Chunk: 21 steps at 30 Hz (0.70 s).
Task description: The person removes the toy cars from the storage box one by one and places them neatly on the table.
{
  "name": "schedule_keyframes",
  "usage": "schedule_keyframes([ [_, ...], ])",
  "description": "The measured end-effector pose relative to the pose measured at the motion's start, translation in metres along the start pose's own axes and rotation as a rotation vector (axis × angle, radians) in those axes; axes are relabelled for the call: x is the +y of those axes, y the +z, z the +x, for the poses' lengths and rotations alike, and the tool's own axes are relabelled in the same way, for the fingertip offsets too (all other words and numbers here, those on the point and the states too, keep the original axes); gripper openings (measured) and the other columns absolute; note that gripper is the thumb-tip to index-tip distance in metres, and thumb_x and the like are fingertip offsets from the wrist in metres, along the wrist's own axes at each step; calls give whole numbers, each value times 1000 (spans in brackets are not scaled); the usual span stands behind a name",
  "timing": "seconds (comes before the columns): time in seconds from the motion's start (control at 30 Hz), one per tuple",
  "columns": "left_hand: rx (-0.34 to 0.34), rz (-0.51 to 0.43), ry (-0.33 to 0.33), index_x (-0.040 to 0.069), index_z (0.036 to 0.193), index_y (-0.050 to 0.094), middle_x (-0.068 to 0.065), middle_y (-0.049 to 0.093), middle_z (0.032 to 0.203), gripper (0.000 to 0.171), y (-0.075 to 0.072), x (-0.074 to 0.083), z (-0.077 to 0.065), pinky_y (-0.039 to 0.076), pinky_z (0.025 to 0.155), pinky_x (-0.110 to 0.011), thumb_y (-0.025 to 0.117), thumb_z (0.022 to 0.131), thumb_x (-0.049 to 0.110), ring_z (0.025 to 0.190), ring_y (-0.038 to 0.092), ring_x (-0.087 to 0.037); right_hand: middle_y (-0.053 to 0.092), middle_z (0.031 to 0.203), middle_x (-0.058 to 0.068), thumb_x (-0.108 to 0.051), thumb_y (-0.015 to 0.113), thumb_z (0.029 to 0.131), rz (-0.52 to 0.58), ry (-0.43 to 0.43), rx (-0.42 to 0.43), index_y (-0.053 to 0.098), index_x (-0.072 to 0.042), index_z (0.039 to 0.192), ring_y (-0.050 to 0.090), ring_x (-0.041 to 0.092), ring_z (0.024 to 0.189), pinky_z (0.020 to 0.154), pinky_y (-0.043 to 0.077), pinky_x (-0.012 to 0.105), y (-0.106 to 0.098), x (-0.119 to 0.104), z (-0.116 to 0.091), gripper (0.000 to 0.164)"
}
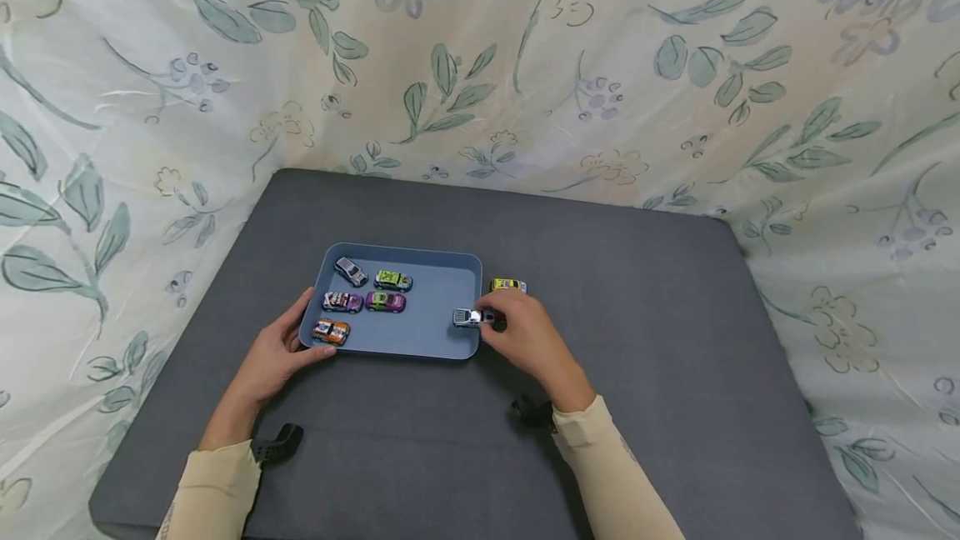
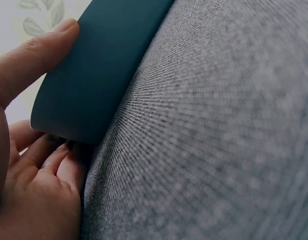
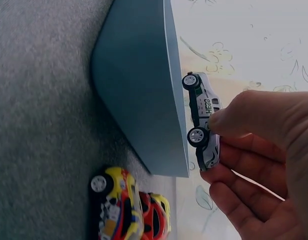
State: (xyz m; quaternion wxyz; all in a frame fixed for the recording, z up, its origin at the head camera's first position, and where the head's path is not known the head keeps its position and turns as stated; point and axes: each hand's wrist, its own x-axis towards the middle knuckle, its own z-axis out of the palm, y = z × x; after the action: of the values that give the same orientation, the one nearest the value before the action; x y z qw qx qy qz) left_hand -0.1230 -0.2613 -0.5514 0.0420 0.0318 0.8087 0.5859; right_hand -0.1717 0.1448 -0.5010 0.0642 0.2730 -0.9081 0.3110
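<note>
Screened-off setting (whether home or studio cannot be determined). Glossy white curtain-like sheeting (image 1: 465,23), bearing a green-and-mauve botanical print, hangs along the far and lateral edges of a dark-grey, fabric-covered, round-cornered counter (image 1: 637,315).

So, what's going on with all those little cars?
A person's right hand is pinching a silvery-white toy car over the right end of a blue tray. Their left hand holds the tray's other end. Five toy cars are in the tray, and more cars sit outside it on the gray table.
</note>
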Motion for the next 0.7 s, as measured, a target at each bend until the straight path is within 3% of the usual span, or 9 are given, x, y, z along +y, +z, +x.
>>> schedule_keyframes([
  [0.3, 2, 0, -2, 10, 175, 16, -26, 25, 174, 108, 1, -2, -1, 42, 98, -5, 88, 94, 9, 152, 38, -50, 70, 104, 2, -2, 86, 90, -4, 29, 3, 79, -11, 110, 61, 19, 88, 78, 57, 37, -6, 3, -5, 22],
  [0.7, 1, -13, 9, 11, 175, 16, -27, 28, 173, 108, 1, -2, 0, 44, 97, -6, 87, 94, 9, 150, 40, -50, 71, 106, 0, -2, 85, 90, -16, 62, 13, 79, -12, 108, 62, 16, 88, 79, 58, 38, -14, 6, -11, 21],
])
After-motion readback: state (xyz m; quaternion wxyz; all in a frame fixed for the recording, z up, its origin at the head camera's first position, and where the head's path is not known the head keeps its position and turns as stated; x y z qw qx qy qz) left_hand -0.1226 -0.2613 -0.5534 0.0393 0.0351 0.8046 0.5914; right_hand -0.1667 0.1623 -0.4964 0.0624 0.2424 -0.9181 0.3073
